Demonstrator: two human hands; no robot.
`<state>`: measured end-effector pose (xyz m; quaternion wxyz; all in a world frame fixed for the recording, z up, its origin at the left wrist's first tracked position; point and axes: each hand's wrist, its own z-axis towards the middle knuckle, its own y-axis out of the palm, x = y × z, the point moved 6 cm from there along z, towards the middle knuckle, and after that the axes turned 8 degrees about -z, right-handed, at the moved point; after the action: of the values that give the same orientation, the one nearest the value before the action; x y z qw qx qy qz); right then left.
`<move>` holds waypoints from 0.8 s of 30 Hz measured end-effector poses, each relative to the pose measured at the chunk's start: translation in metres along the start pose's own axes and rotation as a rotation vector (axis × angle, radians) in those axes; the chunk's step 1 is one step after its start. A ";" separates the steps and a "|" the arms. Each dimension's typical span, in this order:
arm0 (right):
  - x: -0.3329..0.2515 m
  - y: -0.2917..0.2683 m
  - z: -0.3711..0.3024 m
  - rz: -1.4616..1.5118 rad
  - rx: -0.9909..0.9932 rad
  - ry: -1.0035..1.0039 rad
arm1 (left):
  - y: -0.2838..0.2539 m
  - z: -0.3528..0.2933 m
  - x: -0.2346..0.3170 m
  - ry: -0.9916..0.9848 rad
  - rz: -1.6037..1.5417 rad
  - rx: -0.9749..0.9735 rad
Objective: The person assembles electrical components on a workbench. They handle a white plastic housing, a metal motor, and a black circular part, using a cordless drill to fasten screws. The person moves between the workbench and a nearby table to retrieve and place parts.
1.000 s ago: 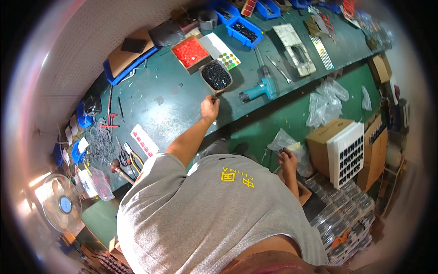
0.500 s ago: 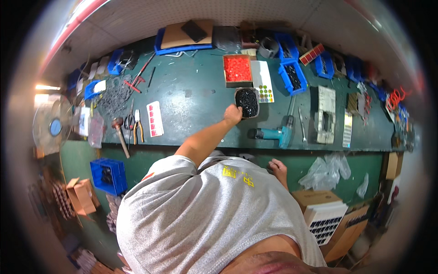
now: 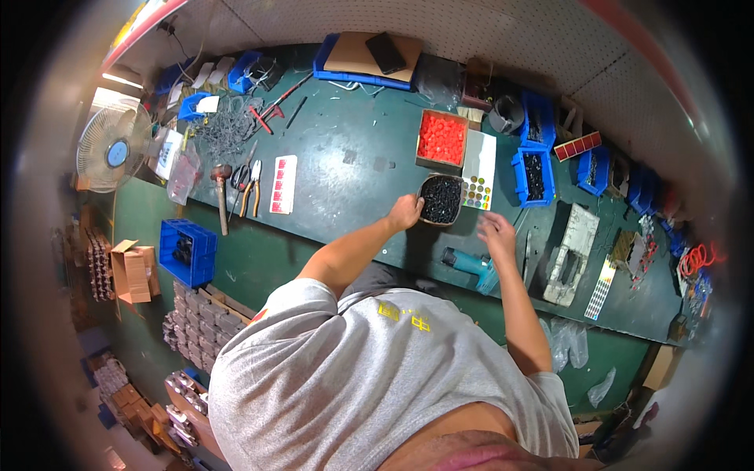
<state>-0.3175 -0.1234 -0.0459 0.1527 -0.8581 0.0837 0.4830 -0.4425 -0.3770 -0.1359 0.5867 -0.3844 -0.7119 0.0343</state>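
My left hand point(image 3: 405, 211) grips the near left edge of a small open box of black parts point(image 3: 441, 199), its fingers closed on the rim. The box is heaped with small black pieces too fine to name. My right hand point(image 3: 497, 229) is in the air to the right of this box, fingers loosely bent and apart, nothing seen in it. Under that forearm lies a teal power drill point(image 3: 473, 267), partly hidden. Behind the black parts stands a cardboard box of red pieces point(image 3: 442, 138), beside a white sheet with round shiny stickers point(image 3: 477, 188).
To the left lie a hammer point(image 3: 222, 177), pliers point(image 3: 251, 191) and a red-and-white sticker card point(image 3: 283, 185). Blue bins of black parts point(image 3: 534, 177) stand at the back right, with a pale worn block point(image 3: 571, 255) nearer. A fan point(image 3: 116, 149) is at far left.
My right hand has risen from below the bench edge to beside the box of black parts. My left hand keeps its hold on that box. The whole view has shifted and tilted.
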 end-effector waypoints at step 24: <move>-0.150 0.340 0.243 -1.207 -0.066 -0.696 | -0.176 -0.087 -0.123 -0.188 -0.148 0.087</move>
<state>-0.6900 -0.3600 -0.0979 0.3863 -0.5540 -0.4765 0.5629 -0.4549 -0.6079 -0.1201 0.5344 -0.3001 -0.7881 0.0578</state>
